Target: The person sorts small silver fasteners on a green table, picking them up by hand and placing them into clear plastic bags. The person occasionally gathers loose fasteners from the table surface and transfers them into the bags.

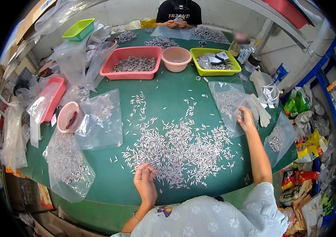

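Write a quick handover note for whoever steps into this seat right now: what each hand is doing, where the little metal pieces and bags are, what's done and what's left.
Left hand: at the near edge of the pile of small silver pieces, fingers pinched on a few.
Right hand: stretched out to the clear bag on the right, gripping its near edge; that bag already holds some pieces.
Green table: most pieces are loose in the middle.
Done: filled clear bags lie on the left; the pink tray at the far side holds more.
Left: the big loose pile is not yet bagged.
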The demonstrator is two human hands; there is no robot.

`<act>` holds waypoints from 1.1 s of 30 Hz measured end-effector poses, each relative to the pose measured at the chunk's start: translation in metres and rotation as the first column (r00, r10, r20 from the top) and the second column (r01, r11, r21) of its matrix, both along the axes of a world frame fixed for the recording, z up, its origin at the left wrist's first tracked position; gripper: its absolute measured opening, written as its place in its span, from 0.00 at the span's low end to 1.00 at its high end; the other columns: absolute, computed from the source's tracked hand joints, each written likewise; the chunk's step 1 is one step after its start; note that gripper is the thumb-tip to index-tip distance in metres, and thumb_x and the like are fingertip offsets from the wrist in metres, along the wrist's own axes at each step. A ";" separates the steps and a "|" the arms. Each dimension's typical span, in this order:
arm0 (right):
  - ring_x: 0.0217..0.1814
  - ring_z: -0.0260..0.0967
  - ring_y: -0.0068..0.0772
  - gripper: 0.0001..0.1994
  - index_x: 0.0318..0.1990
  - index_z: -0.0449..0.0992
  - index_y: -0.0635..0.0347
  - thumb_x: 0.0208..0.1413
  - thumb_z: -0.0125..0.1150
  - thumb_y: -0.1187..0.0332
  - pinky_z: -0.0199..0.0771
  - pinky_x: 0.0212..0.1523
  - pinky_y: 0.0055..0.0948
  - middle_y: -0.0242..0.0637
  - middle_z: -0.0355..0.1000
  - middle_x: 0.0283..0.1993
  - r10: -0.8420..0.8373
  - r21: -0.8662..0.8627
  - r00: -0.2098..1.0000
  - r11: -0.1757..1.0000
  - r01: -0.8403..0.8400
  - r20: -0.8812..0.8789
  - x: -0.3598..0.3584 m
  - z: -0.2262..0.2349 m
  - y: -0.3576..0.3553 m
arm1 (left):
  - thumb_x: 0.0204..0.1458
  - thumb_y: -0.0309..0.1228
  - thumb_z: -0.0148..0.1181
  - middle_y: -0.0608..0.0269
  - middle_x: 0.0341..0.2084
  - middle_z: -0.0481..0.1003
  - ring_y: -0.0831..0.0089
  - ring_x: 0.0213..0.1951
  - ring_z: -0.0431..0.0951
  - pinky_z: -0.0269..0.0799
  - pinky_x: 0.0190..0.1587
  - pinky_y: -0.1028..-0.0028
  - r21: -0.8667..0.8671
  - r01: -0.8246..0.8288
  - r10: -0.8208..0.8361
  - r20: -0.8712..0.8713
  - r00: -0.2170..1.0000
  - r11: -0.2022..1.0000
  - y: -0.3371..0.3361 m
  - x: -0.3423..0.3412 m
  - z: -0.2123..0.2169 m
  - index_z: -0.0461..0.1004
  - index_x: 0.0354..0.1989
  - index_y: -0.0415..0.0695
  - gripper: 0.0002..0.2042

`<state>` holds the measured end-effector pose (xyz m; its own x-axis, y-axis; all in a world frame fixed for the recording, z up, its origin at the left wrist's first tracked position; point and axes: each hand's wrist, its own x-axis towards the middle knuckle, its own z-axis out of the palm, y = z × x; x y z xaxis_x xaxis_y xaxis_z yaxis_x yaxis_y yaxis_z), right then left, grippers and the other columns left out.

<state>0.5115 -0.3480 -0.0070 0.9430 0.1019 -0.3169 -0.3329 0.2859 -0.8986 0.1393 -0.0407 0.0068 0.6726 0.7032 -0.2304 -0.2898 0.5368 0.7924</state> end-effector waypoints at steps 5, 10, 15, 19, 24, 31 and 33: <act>0.22 0.71 0.38 0.06 0.37 0.72 0.65 0.54 0.53 0.73 0.65 0.18 0.33 0.43 0.72 0.25 0.422 -0.859 0.882 0.510 -0.041 0.208 0.011 -0.024 -0.082 | 0.61 0.21 0.46 0.60 0.31 0.72 0.74 0.32 0.71 0.70 0.40 0.74 -0.028 0.037 -0.036 0.034 0.999 0.999 0.002 0.006 -0.001 0.70 0.45 0.33 0.08; 0.33 0.75 0.57 0.13 0.45 0.75 0.67 0.51 0.53 0.73 0.73 0.34 0.49 0.56 0.75 0.36 0.441 -0.842 0.822 -0.225 0.490 0.361 -0.005 0.000 -0.020 | 0.61 0.21 0.47 0.60 0.30 0.71 0.73 0.32 0.71 0.70 0.40 0.74 -0.048 0.011 -0.012 -0.015 1.000 0.999 0.002 0.005 0.002 0.70 0.45 0.33 0.08; 0.22 0.69 0.35 0.11 0.47 0.71 0.69 0.58 0.50 0.74 0.67 0.20 0.34 0.44 0.73 0.31 0.117 -0.846 0.878 0.351 0.401 0.464 0.011 -0.032 -0.043 | 0.60 0.20 0.47 0.61 0.30 0.71 0.74 0.33 0.71 0.70 0.40 0.74 -0.076 0.040 -0.040 0.007 0.999 0.996 -0.008 0.011 0.002 0.70 0.45 0.34 0.08; 0.16 0.56 0.28 0.04 0.37 0.67 0.65 0.59 0.49 0.73 0.55 0.14 0.27 0.38 0.65 0.24 -0.058 0.019 0.942 0.997 0.068 -0.332 -0.032 -0.022 -0.024 | 0.60 0.20 0.47 0.61 0.30 0.71 0.74 0.33 0.71 0.70 0.41 0.75 -0.099 -0.012 0.010 -0.025 1.000 0.995 0.000 0.004 0.004 0.70 0.45 0.34 0.08; 0.16 0.50 0.22 0.05 0.38 0.67 0.64 0.60 0.46 0.73 0.46 0.12 0.22 0.34 0.61 0.24 0.250 0.557 0.813 0.824 0.107 -0.526 -0.028 -0.012 -0.030 | 0.60 0.20 0.47 0.61 0.30 0.71 0.73 0.33 0.72 0.71 0.40 0.74 -0.085 0.020 -0.019 0.013 1.000 0.996 -0.002 0.008 -0.002 0.70 0.44 0.34 0.08; 0.16 0.51 0.21 0.03 0.40 0.69 0.54 0.61 0.49 0.70 0.47 0.13 0.19 0.28 0.60 0.26 0.342 0.706 0.940 0.666 -0.241 -0.001 -0.009 -0.014 -0.011 | 0.60 0.21 0.47 0.61 0.29 0.72 0.73 0.33 0.72 0.71 0.40 0.73 -0.096 0.038 -0.036 0.026 0.999 0.995 -0.005 0.004 0.003 0.70 0.45 0.35 0.08; 0.16 0.53 0.21 0.05 0.41 0.71 0.52 0.61 0.49 0.72 0.47 0.14 0.17 0.28 0.61 0.25 0.392 0.674 0.920 0.676 -0.299 0.014 -0.011 -0.013 -0.011 | 0.60 0.21 0.47 0.61 0.30 0.72 0.73 0.33 0.72 0.71 0.40 0.73 -0.089 0.012 -0.012 -0.001 1.000 0.996 -0.004 0.003 0.004 0.70 0.44 0.35 0.08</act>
